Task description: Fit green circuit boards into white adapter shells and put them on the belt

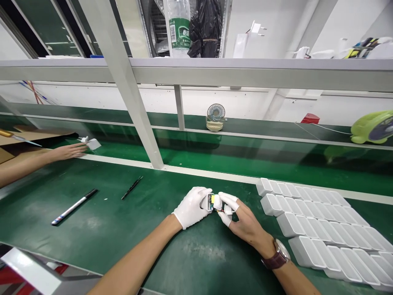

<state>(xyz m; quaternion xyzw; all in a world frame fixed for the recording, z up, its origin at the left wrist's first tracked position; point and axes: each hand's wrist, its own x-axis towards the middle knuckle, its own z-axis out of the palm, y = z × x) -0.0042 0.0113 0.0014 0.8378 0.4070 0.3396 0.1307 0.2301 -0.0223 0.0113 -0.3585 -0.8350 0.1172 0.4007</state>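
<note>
My left hand, in a white glove, is closed round a small white charger housing. A circuit board with a yellow component shows at the housing's open end. White finger covers sit on the fingertips of my right hand, which pinches a small white part just right of the board. Thin wires show between this part and the board. The exact shape of the white part is partly hidden by my fingers. Both hands are close together above the green table.
Rows of white plastic housings stand on the right. A marker pen and black tweezers lie left. Another person's hand is near a white plug piece on the green belt. A slanted metal post rises behind the table.
</note>
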